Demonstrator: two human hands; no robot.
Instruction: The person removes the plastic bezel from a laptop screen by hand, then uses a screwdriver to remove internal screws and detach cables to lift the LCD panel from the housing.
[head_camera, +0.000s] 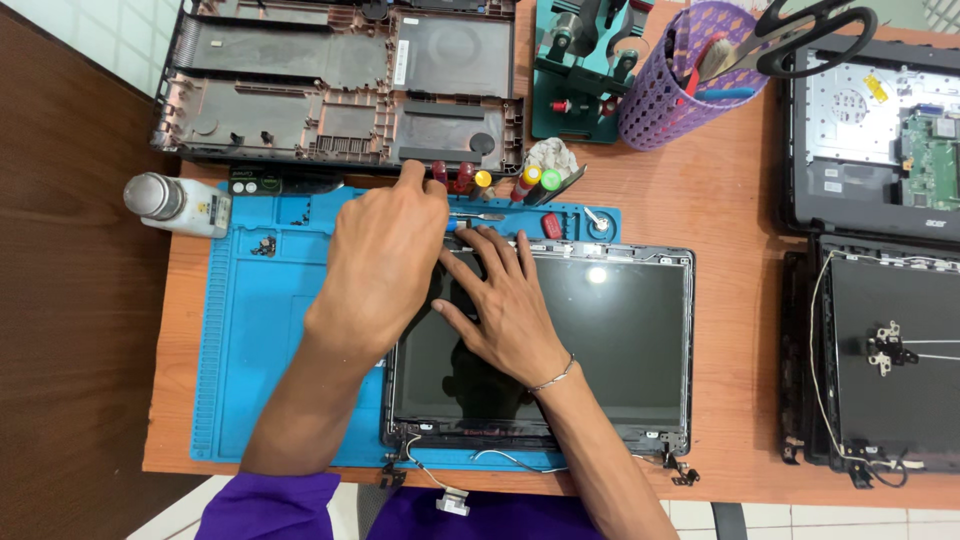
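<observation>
The laptop screen panel (600, 340) lies flat at the near edge of the worktop (720, 200), half on the blue mat (260, 340), its long axis left to right. The right hand (505, 310) rests spread on its top left corner. The left hand (385, 265), fingers bunched, covers that corner from the mat side; whether it holds anything I cannot tell, and open mat lies to its left.

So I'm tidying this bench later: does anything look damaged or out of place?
The laptop screen panel lies stripped of its front bezel, with loose white and black cables trailing off the desk edge. The white bottle lies on its side, overhanging the blue mat. Nothing looks spilled.
</observation>
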